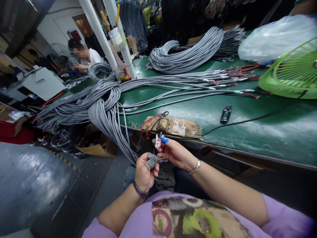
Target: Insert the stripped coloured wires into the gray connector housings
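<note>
Pinching thin coloured wires [162, 159] in the left hand [145, 169], just off the near edge of the desk [193, 110]; pinching a small pale piece [158, 142] in the right hand [177, 154], too small to identify. Unable to trace the wires inside the left hand's grip. Seeing only part of the green fan [274, 85], cut off at the right.

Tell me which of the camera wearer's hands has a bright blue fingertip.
The right hand, with the silver-coloured wristband; the left hand has grey finger coverings instead.
</note>
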`<state>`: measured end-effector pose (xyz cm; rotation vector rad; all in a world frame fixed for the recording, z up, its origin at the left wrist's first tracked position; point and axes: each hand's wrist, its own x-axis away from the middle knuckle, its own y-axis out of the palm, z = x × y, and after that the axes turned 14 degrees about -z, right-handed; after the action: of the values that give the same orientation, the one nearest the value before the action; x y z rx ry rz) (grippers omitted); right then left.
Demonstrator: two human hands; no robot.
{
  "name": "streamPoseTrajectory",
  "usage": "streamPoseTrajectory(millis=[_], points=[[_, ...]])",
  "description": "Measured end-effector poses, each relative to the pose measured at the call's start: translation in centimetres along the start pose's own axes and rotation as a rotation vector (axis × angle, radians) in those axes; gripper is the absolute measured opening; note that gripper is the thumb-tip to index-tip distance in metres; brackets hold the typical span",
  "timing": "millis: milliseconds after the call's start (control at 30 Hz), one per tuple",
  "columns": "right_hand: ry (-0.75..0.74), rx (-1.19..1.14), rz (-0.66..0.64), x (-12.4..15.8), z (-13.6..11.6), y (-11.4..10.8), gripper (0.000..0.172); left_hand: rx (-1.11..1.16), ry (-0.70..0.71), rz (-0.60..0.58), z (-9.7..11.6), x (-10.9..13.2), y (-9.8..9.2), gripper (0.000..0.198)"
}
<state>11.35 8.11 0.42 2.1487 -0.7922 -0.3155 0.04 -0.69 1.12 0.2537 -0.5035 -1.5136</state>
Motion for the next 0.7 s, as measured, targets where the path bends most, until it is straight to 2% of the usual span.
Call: streamPoseTrajectory(millis=[67, 200, 433, 633, 700], points=[[-0.025, 0.049, 0.007, 0.0, 0.1, 0.2, 0.027, 0.010, 0.034, 0.036, 0.0, 0.0, 0.2, 0.031], [-0.051, 0.041, -0.010, -0.1, 0.3, 0.3, 0.037, 0.029, 0.048, 0.077, 0.2, -0.3, 0.4, 0.030], [-0.058, -0.063, -0.006, -0.6, 0.4, 0.0, 0.036, 0.027, 0.024, 0.052, 0.2, -0.7, 0.4, 0.028], [-0.090, -0.073, 0.096, -1.0, 0.6, 0.1, 0.032, -0.006, -0.025, 0.025, -0.1, -1.0, 0.3, 0.026], [-0.089, -0.068, 0.094, -1.0, 0.6, 0.1, 0.034, -0.011, -0.034, 0.030, -0.2, -1.1, 0.3, 0.027]])
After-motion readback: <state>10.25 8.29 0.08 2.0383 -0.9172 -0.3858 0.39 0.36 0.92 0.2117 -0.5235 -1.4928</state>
